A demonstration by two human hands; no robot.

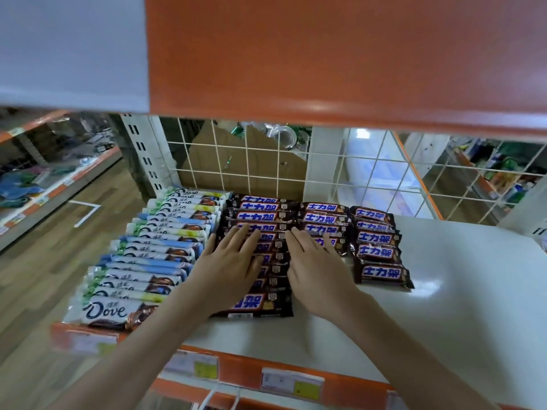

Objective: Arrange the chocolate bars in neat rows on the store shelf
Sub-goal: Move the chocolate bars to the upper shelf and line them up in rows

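On the white shelf (461,291) the chocolate bars lay in four rows running from the front edge back toward the wire grid (266,161). The leftmost row was of Dove bars (148,255), white wrappers with blue or green ends, overlapped like shingles, the front one showing the full name. Beside it, touching, ran a long row of dark bars (260,304) with blue-and-white lettering, reaching almost to the shelf front. A shorter second dark row (324,217) sat farther back to its right, and a third dark row (377,253) stood a little apart, its five bars slightly fanned and tilted, the nearest one well back from the front edge.

Both hands lay flat on the bars, palms down, fingers straight and a little spread, gripping nothing. The left hand (233,261) rested on the left part of the long dark row, its outer edge just beside the Dove bars. The right hand (313,267) covered the seam between the long row and the second row, fingertips reaching the second row's front bars. The two hands were near each other but not touching, with bars showing between them.

An orange rail (236,371) with price tags (291,383) ran along the shelf front.
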